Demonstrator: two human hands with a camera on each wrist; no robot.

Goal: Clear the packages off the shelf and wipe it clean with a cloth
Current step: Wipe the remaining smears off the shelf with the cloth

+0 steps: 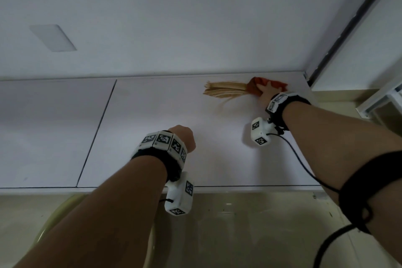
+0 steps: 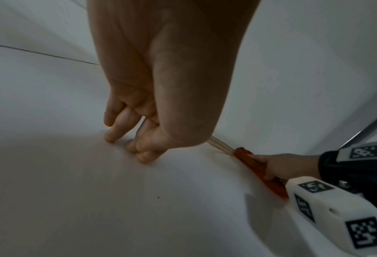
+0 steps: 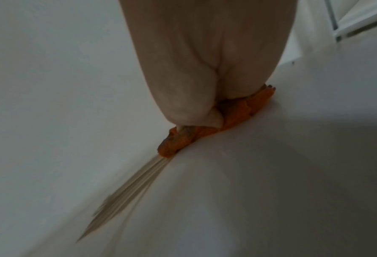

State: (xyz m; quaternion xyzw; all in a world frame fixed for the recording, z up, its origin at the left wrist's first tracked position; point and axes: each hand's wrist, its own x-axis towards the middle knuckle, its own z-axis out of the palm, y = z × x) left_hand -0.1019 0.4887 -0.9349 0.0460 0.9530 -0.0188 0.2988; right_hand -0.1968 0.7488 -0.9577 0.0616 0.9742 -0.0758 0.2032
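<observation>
An orange cloth (image 1: 280,85) (image 3: 238,111) (image 2: 249,161) lies at the far right back of the white shelf (image 1: 152,104), close to the wall. My right hand (image 1: 266,88) presses down on top of it; the palm hides its fingers in the right wrist view. Tan streaks (image 1: 224,90) (image 3: 128,191) fan out to the left of the cloth. My left hand (image 1: 182,139) (image 2: 139,146) holds nothing and rests its fingertips (image 2: 110,137) on the middle of the shelf. No packages show on the shelf.
A dark seam (image 1: 97,132) divides the shelf into two panels. The white wall (image 1: 174,17) behind carries a blank plate (image 1: 53,38). A dark-edged frame (image 1: 348,28) rises at the right corner. Beige floor (image 1: 239,224) lies below the shelf's front edge (image 1: 217,189).
</observation>
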